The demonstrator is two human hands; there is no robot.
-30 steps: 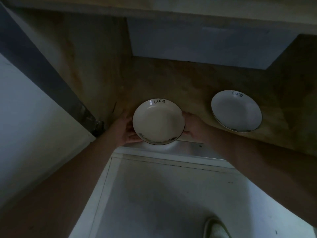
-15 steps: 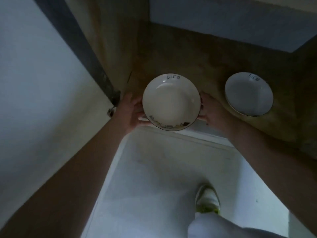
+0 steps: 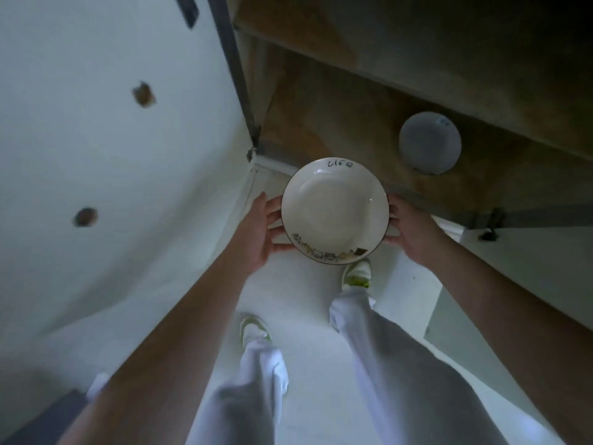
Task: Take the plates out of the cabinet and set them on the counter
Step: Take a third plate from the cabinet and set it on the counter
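A white plate (image 3: 333, 207) with a dark rim, the word "Life" at its far edge and small drawings at its near edge, is held level in front of the open cabinet. My left hand (image 3: 256, 229) grips its left rim and my right hand (image 3: 410, 229) grips its right rim. The plate is outside the cabinet, above the floor. A second white plate (image 3: 430, 146) lies flat on the wooden cabinet shelf (image 3: 337, 123), further back and to the right, in shadow.
The open white cabinet door (image 3: 112, 155) stands at the left, with two round holes in it. Another door (image 3: 529, 268) with a hinge is at the right. My legs in white trousers and my shoes are on the pale floor (image 3: 301, 300) below.
Both hands have drawn the plate back out of the cabinet, past the shelf's front edge. The view has pulled back and my legs have come into sight. The second plate has not moved.
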